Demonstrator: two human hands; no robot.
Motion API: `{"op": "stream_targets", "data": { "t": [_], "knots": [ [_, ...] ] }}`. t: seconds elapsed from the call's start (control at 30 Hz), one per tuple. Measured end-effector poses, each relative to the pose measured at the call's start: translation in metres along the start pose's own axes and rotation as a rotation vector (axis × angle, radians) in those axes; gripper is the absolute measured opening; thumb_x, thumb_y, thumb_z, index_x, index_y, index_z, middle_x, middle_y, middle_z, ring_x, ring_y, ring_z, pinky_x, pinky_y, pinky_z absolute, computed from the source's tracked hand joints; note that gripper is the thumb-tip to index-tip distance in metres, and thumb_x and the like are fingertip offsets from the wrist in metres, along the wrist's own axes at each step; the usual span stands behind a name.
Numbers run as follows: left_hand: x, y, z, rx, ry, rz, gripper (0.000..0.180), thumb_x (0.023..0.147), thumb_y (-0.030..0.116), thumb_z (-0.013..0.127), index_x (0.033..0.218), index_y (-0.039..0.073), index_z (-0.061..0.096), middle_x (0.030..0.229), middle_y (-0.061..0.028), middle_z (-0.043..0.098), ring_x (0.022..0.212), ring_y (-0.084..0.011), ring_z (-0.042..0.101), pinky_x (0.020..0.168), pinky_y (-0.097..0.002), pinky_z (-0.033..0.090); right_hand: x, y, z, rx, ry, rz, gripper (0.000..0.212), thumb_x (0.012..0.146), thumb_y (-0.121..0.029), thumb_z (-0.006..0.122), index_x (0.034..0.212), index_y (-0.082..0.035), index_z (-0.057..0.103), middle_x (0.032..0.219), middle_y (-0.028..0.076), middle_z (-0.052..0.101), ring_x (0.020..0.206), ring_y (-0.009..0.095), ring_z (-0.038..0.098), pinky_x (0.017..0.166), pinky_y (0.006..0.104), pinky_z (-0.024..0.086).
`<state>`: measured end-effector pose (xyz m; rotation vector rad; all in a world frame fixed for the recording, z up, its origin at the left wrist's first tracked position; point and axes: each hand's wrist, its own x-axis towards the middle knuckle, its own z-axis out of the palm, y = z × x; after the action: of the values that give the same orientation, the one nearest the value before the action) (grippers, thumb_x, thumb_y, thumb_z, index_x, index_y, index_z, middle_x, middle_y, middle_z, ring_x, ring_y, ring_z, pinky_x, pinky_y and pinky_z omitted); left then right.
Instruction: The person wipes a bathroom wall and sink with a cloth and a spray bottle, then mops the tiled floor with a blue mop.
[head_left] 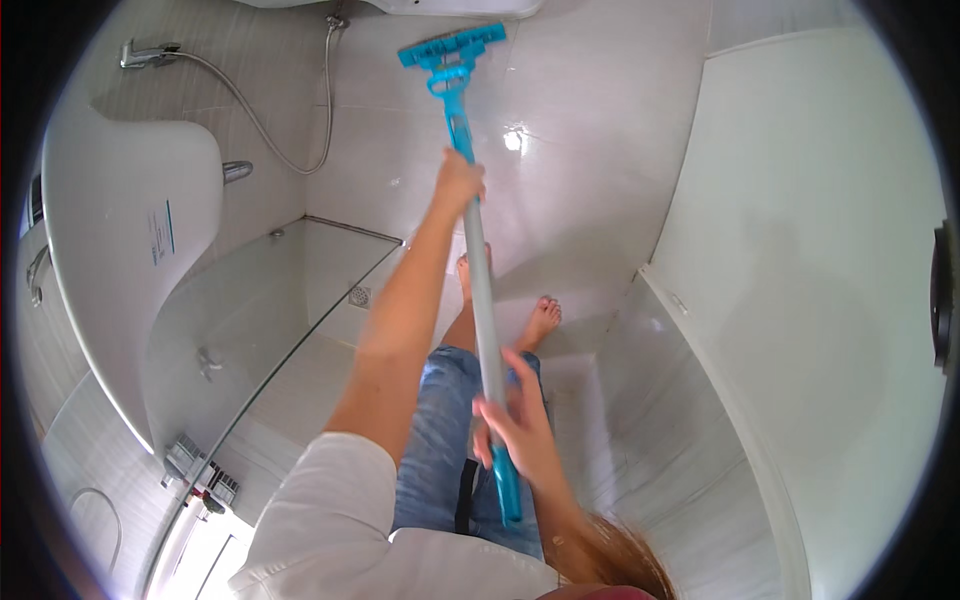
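A long-handled floor scrubber (481,285) slants down the middle of the view, with a grey pole and a turquoise end grip. Its wide turquoise head (452,45) is at the far end, near the back of the tiled floor; whether it touches the floor I cannot tell. My left hand (460,182) is closed round the pole's upper part, just below the turquoise neck. Lower down, my right hand (515,412) is loosely curled about the pole above the end grip, its thumb side raised away. Its fingers are slightly blurred.
A white washbasin (130,200) juts out at left, beside a glass panel (240,300). A shower hose (245,105) hangs on the far-left wall. My bare feet (543,318) stand on the pale tiles, near a floor drain (359,296). A white door-like panel (820,250) stands at right.
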<state>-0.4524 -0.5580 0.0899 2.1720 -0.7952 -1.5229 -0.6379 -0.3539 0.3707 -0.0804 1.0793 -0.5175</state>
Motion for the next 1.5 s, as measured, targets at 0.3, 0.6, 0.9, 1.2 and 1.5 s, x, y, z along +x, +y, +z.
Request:
{"op": "stream_targets", "data": {
  "t": [0.3,0.6,0.9,1.2,1.5],
  "knots": [
    [0.095,-0.045,-0.028,0.332,0.102,0.005,0.062,0.085,0.003,0.060,0.135,-0.012,0.026,0.083,-0.0259,0.067,0.064,-0.0349,0.070,0.058,-0.0455,0.058,0.075,0.017,0.038,-0.222,0.063,0.074,0.071,0.103,-0.015,0.053,0.162,-0.018,0.012,0.080,0.002,0.053,0.047,0.008,0.050,0.040,0.0266,0.045],
    [-0.203,-0.114,0.125,0.101,-0.002,-0.370,0.037,0.100,0.026,0.048,0.116,-0.007,0.046,0.087,-0.0219,0.067,0.084,-0.0378,0.069,0.073,-0.0468,0.054,-0.155,0.064,-0.051,-0.632,0.231,0.434,0.073,0.101,-0.007,0.048,0.162,-0.018,0.009,0.074,0.004,0.055,0.054,0.013,0.055,0.051,0.0288,0.047],
    [-0.319,-0.136,0.119,-0.052,-0.170,-0.507,0.047,0.090,0.005,0.057,0.127,-0.007,0.030,0.076,-0.0249,0.064,0.057,-0.0387,0.066,0.051,-0.0452,0.054,-0.266,0.097,-0.052,-0.778,0.295,0.419,0.082,0.094,-0.012,0.066,0.161,-0.018,0.021,0.082,0.009,0.066,0.067,0.014,0.063,0.064,0.0317,0.052],
    [-0.076,-0.065,-0.007,-0.273,0.146,-0.210,0.038,0.089,0.005,0.059,0.116,0.000,0.032,0.067,-0.0151,0.056,0.047,-0.0267,0.059,0.042,-0.0405,0.048,-0.040,-0.045,0.032,-0.907,0.176,0.427,0.070,0.094,-0.006,0.062,0.157,-0.014,0.031,0.094,0.020,0.068,0.072,0.022,0.066,0.065,0.0343,0.052],
    [0.117,0.042,-0.095,-0.826,0.212,-0.063,0.008,0.081,-0.002,0.057,0.085,0.000,0.051,0.070,-0.0109,0.054,0.064,-0.0252,0.061,0.054,-0.0422,0.052,0.145,-0.176,0.040,-1.404,-0.077,-0.085,0.065,0.096,-0.015,0.060,0.156,-0.017,0.035,0.087,0.014,0.064,0.059,0.023,0.059,0.062,0.0357,0.052]
  ]
}}
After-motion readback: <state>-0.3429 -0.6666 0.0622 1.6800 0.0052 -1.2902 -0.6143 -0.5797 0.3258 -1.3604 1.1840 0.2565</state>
